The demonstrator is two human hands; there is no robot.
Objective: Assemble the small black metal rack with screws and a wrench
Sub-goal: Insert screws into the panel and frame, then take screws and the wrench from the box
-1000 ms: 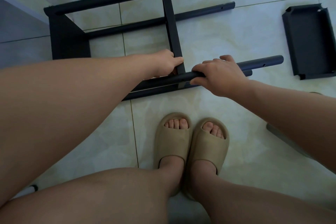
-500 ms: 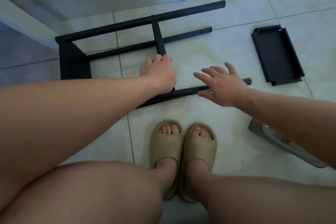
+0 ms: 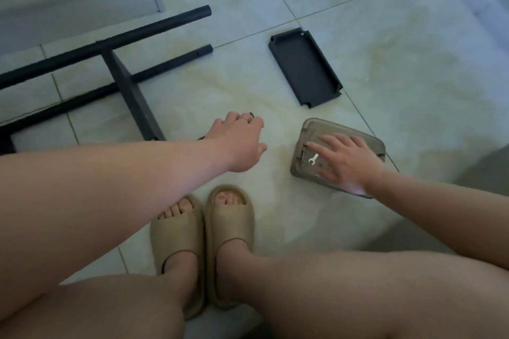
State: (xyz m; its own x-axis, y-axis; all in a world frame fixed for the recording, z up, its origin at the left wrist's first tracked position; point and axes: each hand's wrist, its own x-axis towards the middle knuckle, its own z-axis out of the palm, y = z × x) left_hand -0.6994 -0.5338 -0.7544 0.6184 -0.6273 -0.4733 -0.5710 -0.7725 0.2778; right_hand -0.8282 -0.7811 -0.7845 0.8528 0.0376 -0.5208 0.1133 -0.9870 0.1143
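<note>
Black metal rack frame (image 3: 132,91): released by your right hand (image 3: 344,162), now spread flat in clear parts tray (image 3: 377,146) by small wrench (image 3: 313,158). Left hand (image 3: 239,140) curled, grip indeterminate. Fastening likely next.

Count, floor level:
- Frame (image 3: 129,91), partly built: 1
- Loose black panel (image 3: 305,69): 1
- Clear tray (image 3: 310,124): 1
- Wrench (image 3: 313,158) in tray: 1
- Other small hardware in tray: too blurred to count
- Slippers (image 3: 179,231) (image 3: 230,217): 2
- Hands: 2, left hand (image 3: 239,143) and right hand (image 3: 347,162)
- Ring (image 3: 246,119): 1
</note>
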